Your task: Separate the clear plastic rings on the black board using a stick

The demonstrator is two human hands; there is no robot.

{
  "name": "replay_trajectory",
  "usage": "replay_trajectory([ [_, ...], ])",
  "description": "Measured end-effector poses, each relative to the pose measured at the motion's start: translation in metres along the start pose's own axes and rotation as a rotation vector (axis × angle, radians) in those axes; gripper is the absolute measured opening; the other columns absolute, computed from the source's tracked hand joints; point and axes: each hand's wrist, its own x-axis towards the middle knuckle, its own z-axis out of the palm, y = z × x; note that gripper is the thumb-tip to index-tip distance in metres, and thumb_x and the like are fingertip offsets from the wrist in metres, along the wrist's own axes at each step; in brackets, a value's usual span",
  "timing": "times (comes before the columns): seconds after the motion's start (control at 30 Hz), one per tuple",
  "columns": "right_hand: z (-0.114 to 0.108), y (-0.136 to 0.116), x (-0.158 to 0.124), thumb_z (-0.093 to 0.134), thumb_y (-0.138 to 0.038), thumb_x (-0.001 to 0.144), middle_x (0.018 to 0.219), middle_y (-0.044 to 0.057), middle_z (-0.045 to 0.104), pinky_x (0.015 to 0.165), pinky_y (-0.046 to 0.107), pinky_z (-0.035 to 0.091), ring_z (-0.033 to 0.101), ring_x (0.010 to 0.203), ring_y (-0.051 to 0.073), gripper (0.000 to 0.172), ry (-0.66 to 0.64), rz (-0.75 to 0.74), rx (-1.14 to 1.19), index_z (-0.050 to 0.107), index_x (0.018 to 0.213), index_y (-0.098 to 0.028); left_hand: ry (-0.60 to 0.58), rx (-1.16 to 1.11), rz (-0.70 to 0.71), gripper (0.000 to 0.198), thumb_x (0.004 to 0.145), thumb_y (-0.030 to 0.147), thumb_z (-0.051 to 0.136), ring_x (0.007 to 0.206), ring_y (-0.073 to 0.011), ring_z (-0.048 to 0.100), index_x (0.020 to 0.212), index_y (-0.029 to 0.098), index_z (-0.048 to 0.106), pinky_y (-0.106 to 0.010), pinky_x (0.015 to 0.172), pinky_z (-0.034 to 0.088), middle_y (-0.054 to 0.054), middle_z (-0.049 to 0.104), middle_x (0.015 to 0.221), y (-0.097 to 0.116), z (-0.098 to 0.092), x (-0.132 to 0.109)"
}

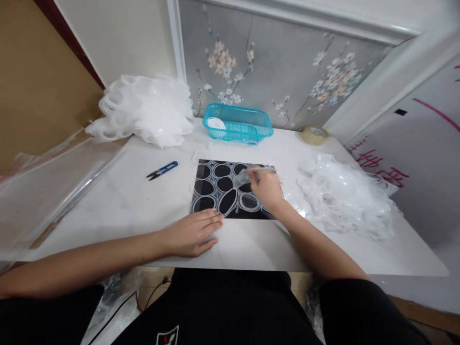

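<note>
Plastic piece (241,178): clear, small, lifted just above the middle of a black mat (247,215) at the centre of the white worktop (125,201). Right hand (266,188) pinched it between fingertips, wrist over the mat's right edge. Left hand (192,232) lay flat and loose, palm down, on the worktop at the mat's near-left corner, fingertips touching the mat's edge and gripping nothing.

A clear plastic sheet (216,183) punched with oval rings covered the mat; the pinched piece met it near the middle. Whether the piece was fully free of the sheet could not be told.

Blue snips (162,170) lay left of the mat, well apart from both hands. A teal basket (237,123) stood beyond the mat by the wall, something white inside. A tape roll (314,134) sat at the far right. One heap of clear plastic scraps (345,196) rose just right of the mat; a second white heap (143,110) filled the far-left corner.
</note>
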Motion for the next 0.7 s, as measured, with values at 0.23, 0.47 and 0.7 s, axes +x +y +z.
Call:
replay_trajectory([
  [0.23,-0.023,0.021,-0.042,0.055,-0.032,0.085,0.086,0.007,0.075,0.074,0.033,0.053,0.069,0.081,0.022,0.023,0.032,0.22,0.235,0.072,0.079,-0.018,0.076,0.004,0.057,0.033,0.094,0.032,0.047,0.12,-0.0221,0.052,0.119,0.012,0.055,-0.039,0.111,0.034,-0.011,0.059,0.126,0.0,-0.004,0.007],
  [0.47,-0.01,0.007,-0.082,0.063,-0.032,0.078,0.088,0.006,0.075,0.084,0.04,0.053,0.069,0.09,0.025,0.014,-0.146,0.199,0.572,0.073,0.078,-0.021,0.039,0.119,0.198,0.037,0.095,0.034,0.043,0.115,-0.027,0.056,0.114,0.006,0.058,-0.041,0.106,0.039,-0.019,0.058,0.126,0.007,0.007,0.05],
  [0.7,-0.007,0.013,-0.082,0.064,-0.029,0.078,0.091,0.007,0.074,0.091,0.044,0.049,0.066,0.1,0.026,0.012,-0.152,0.186,0.536,0.073,0.081,-0.022,0.045,0.145,0.158,0.039,0.097,0.034,0.04,0.118,-0.0265,0.055,0.12,0.006,0.055,-0.04,0.107,0.039,-0.018,0.06,0.124,0.007,0.016,0.064],
])
